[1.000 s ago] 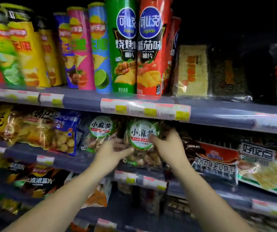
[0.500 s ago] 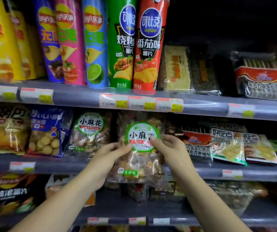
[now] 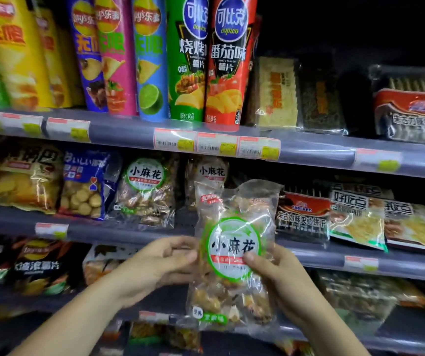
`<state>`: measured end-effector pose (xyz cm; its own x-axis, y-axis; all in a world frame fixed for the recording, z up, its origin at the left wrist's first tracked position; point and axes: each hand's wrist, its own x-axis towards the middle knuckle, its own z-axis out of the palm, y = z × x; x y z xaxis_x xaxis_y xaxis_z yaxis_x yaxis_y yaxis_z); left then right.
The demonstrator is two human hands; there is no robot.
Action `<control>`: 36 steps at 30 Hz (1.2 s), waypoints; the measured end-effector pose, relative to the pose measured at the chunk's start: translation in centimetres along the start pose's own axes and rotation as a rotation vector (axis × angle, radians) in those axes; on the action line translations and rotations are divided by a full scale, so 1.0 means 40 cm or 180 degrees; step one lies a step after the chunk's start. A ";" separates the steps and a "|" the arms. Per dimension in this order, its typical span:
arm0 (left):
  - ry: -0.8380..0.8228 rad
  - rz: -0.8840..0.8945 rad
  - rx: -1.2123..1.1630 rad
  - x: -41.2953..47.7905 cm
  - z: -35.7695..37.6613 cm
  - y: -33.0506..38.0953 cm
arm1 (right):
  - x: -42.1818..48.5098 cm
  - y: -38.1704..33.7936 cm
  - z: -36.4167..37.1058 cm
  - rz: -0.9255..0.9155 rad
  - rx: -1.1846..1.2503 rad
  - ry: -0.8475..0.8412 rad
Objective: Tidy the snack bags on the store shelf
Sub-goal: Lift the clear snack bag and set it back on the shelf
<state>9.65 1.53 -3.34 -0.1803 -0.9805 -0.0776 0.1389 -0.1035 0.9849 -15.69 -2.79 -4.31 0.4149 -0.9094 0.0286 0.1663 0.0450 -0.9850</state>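
Snack bag (image 3: 234, 242), crinkly clear plastic, seemingly lumpy; left hand (image 3: 154, 265), right hand (image 3: 280, 281), fingers (image 3: 256, 262) pinching it

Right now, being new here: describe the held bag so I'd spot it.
Find the middle shelf, under the red tube. Before it, left hand and right hand hold a clear, green-labelled bag. Its twin lies on the shelf; this one doesn't.
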 end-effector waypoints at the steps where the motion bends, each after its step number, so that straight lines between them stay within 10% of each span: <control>1: 0.0158 0.0137 0.0000 0.005 0.001 0.021 | -0.001 -0.006 0.000 -0.0024 -0.0011 0.0025; 11: 0.1276 0.0796 0.0789 0.096 0.062 0.176 | -0.016 -0.025 -0.003 0.0043 0.0077 -0.0618; 27: 0.1076 0.0310 -0.0127 0.093 0.033 0.167 | 0.019 -0.018 -0.051 0.0226 0.0257 -0.0606; 36: 0.0716 0.0153 0.1026 0.086 0.060 0.094 | 0.141 -0.074 0.028 -0.0034 -0.0155 0.0143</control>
<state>7.23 -1.83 0.47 0.0417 -0.9988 -0.0270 -0.1773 -0.0339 0.9836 -12.85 -7.60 -1.04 0.3727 -0.9274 0.0324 0.1263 0.0161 -0.9919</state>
